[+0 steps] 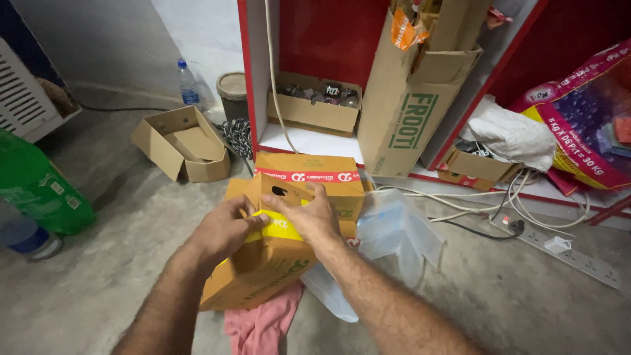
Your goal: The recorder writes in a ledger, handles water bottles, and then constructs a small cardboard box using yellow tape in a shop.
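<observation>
Both hands are gripping one tilted cardboard carton [263, 273] held over the concrete floor [118, 263], centre of view. Left hand [223, 230] is curling round the carton's top left edge, fingers closed on it. Right hand [309, 217] is pressing on the top, fingers bent over a yellow packet [279, 230] sticking out of the carton's open top; most of the packet is hidden under both hands, so its shape is hard to make out. Carton's lower end is covering part of a pink cloth [263, 325], which is cut off at the bottom edge.

A second carton [309, 174], brown with a red-and-white band, is sitting just behind the held one, its lower half hidden by it. A clear plastic bag [394, 236] is lying right of it, partly hidden by the right forearm.

Cardboard boxes counted: the two above, one open empty box [181, 144] on the floor at left, one low box of small items [315, 105] in the red shelf unit [328, 39], one tall box with green lettering [411, 105] leaning there, one small box [476, 167] under a white cloth [513, 135].

One water bottle with a blue cap [188, 82] is standing at the back. One green bottle [36, 184] is cut off at left. One pink and purple sack [588, 125] is cut off at right. One white power strip [578, 256] with cables is lying at right.
</observation>
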